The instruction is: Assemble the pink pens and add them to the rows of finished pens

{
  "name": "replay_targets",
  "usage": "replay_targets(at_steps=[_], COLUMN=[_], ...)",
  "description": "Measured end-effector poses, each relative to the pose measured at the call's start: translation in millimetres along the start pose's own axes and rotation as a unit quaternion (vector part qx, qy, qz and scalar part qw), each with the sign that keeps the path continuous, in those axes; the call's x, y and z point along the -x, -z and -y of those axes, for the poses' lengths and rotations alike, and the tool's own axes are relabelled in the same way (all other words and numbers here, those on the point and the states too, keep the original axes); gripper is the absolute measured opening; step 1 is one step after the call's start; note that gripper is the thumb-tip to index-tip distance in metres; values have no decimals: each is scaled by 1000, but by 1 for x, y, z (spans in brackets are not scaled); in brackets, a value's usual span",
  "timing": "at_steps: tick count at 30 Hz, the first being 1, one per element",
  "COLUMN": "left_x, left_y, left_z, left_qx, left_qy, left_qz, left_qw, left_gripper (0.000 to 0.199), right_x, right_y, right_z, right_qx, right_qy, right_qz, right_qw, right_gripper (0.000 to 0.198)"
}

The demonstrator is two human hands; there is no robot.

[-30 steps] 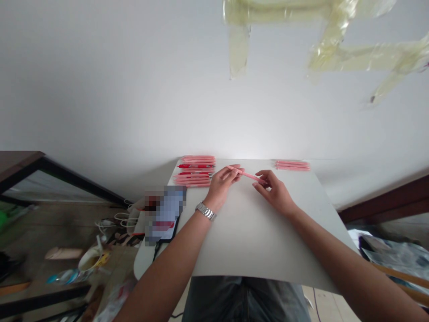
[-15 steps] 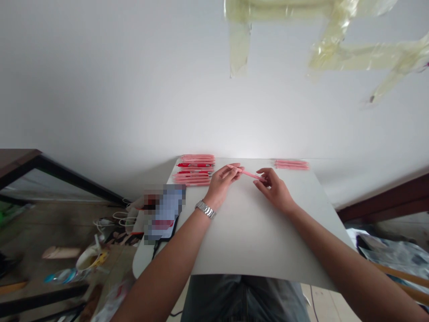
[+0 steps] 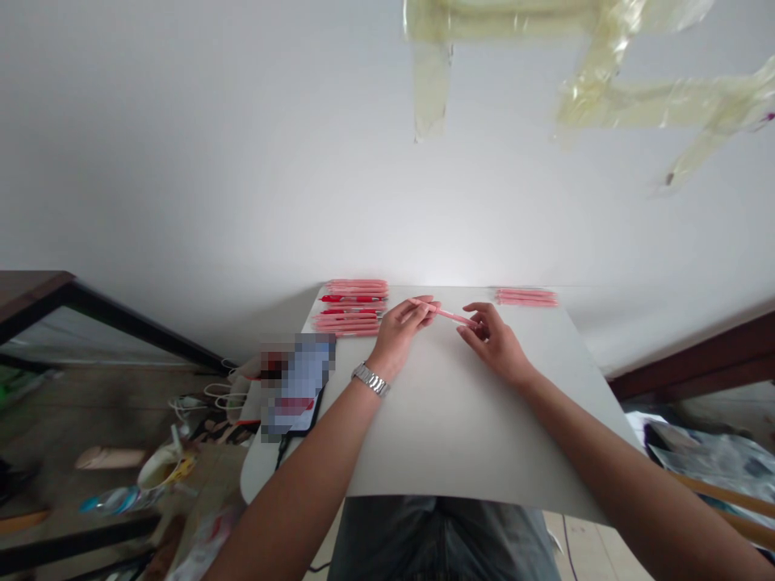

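Observation:
A slim pink pen [image 3: 453, 315] is held level above the table, slanting slightly down to the right. Its left part is pinched between the thumb and fingers of my left hand [image 3: 398, 332], whose wrist wears a metal watch [image 3: 370, 378]. The pen's right end goes in among the curled fingers of my right hand [image 3: 497, 340]; the exact contact there is partly hidden. Just left of my left hand lies a row of pink pens [image 3: 356, 286], with a few red pens [image 3: 351, 299] among them. Beyond my right hand is a smaller group of pink pens [image 3: 526, 298].
The white table [image 3: 460, 436] stands against a wall. On its left edge lies a phone [image 3: 299, 383], blurred out, with a cable. A dark-framed piece of furniture [image 3: 66, 282] is at far left, a cup [image 3: 161, 468] and bottle [image 3: 115, 500] on the floor below.
Both hands hold nearly the same place. The pen has turned very slightly, and a pale marking on its barrel now shows more clearly.

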State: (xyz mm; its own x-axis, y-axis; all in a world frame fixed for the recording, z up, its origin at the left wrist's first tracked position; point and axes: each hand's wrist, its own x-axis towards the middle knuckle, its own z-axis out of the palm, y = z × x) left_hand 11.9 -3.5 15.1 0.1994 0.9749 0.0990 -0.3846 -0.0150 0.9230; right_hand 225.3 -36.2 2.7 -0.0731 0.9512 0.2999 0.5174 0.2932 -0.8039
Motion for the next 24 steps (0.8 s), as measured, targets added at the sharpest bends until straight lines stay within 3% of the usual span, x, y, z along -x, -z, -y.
replay_targets(at_steps=[6,13,24], left_x=[0,0,-2], left_y=[0,0,3], left_z=[1,0,7], left_qx=[9,4,-2], left_qy=[6,5,17], left_qz=[0,5,-12], left_qw=[1000,1000,1000], left_gripper=[39,39,39], right_x=[-1,0,-1], right_y=[-1,2,-4], right_z=[-4,4,-8], right_qx=[11,14,9], right_qy=[6,6,10], right_qz=[-7,28,-24], right_qw=[1000,999,1000], right_gripper=[30,37,30])
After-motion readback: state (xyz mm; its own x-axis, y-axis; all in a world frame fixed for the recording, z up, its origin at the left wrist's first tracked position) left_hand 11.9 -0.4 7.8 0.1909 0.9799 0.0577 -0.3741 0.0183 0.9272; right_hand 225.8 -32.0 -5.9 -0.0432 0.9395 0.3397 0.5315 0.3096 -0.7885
